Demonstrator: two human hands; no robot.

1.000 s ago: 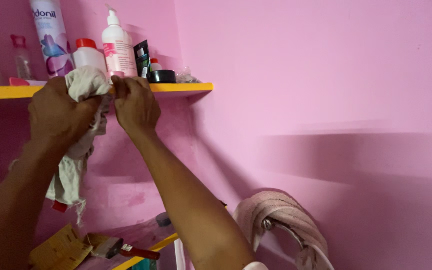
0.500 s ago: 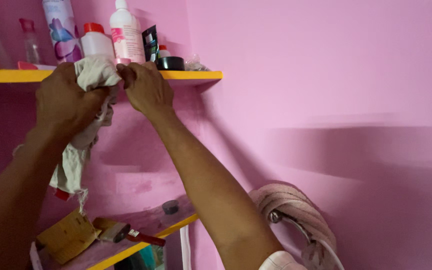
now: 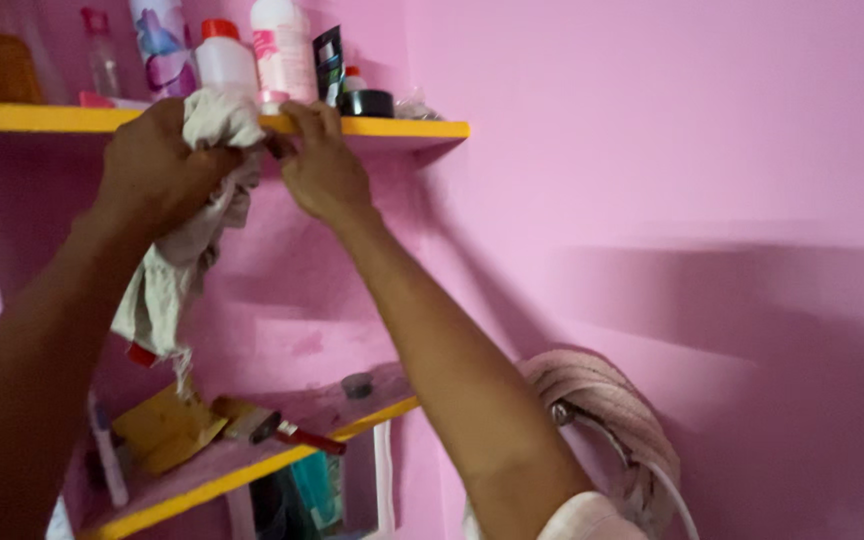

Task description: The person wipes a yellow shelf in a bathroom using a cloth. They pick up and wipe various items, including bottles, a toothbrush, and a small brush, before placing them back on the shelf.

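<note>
From the head view, the left hand [image 3: 157, 165] is closed around a pale crumpled rag [image 3: 187, 250], pressing its bunched top against the front edge of the upper yellow shelf [image 3: 392, 128] while the rest hangs down. The right hand [image 3: 320, 165], fingers curled, pinches that shelf edge just beside the rag, below a white bottle [image 3: 282, 50] and red-capped jar [image 3: 224, 58].

Bottle tops [image 3: 282, 20] cut off at top edge; right-hand fingers [image 3: 297, 125] partly behind cloth [image 3: 192, 240].
</note>
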